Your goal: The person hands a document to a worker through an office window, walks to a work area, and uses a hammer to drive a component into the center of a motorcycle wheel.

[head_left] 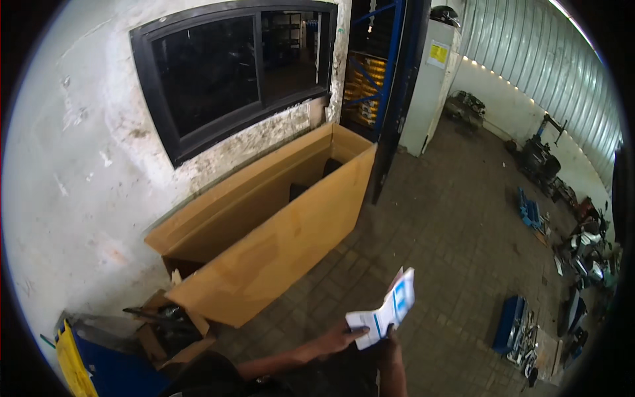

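Note:
Between my hands is an unfolded white paper leaflet [380, 319] with blue printed bands, bent along its creases and tilted up at its far right end. My left hand [338, 339] grips its lower left edge, the thumb lying on top of the sheet. At the near edge, my right hand [390, 337] pinches the paper with its thumb over the front. Most fingers of both hands are hidden behind the leaflet or too dark to make out.
A long open cardboard box [284, 245] stands against the wall below a black-framed window [231, 73]. A smaller carton [169, 331] and a blue-and-yellow bin [99, 364] are at lower left. On the right lie blue toolboxes [509, 324] [529, 210] and machine parts [585, 245].

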`<action>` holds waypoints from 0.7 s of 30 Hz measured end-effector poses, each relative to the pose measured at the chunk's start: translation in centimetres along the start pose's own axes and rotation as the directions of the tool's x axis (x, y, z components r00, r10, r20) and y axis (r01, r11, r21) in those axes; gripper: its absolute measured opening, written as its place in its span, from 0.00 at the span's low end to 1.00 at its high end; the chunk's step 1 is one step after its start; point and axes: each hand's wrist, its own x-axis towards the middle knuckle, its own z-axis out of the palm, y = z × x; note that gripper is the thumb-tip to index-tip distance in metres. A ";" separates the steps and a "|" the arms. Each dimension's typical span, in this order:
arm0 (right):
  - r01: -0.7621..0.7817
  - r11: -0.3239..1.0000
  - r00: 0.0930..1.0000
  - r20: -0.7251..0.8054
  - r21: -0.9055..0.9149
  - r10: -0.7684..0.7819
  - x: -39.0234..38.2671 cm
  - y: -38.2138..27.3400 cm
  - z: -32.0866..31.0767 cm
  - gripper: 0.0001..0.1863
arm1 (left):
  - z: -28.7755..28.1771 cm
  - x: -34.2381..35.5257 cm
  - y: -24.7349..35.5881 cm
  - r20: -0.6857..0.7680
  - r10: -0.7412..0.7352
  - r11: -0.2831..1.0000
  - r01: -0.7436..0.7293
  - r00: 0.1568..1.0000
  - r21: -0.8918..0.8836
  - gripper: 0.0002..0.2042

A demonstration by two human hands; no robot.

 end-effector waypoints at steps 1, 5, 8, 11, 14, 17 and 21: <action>0.136 0.989 0.983 -0.117 -0.055 -0.142 1.9 -3.2 1.5 0.39 | -1.1 3.3 1.1 -0.002 0.002 1.000 -0.002 1.000 0.001 0.20; 0.338 0.822 0.875 -0.168 -0.457 -0.454 11.0 -13.7 1.2 0.29 | -4.9 11.6 3.2 0.009 -0.370 0.926 0.368 0.929 0.081 0.23; 0.155 0.626 0.938 -0.086 -0.764 -0.336 18.5 -21.8 3.2 0.23 | -8.6 18.2 4.7 -0.032 -0.281 0.953 0.275 0.959 -0.129 0.26; 0.140 0.506 0.965 0.003 -0.851 -0.261 26.9 -26.5 6.1 0.21 | -12.3 25.5 7.3 -0.095 0.093 0.996 -0.093 0.991 0.009 0.27; 0.125 0.434 0.989 0.079 -0.892 -0.123 35.2 -30.2 7.8 0.23 | -17.0 30.9 12.1 -0.200 0.034 0.991 -0.007 0.979 0.135 0.24; 0.146 0.479 0.971 0.034 -0.866 -0.235 43.7 -34.0 11.2 0.24 | -23.8 35.1 12.5 -0.352 0.164 0.940 -0.038 0.921 0.339 0.24; 0.184 0.522 0.961 0.041 -0.833 -0.272 54.6 -37.1 13.5 0.29 | -36.8 38.4 16.2 -0.499 0.254 0.777 0.132 0.829 0.615 0.22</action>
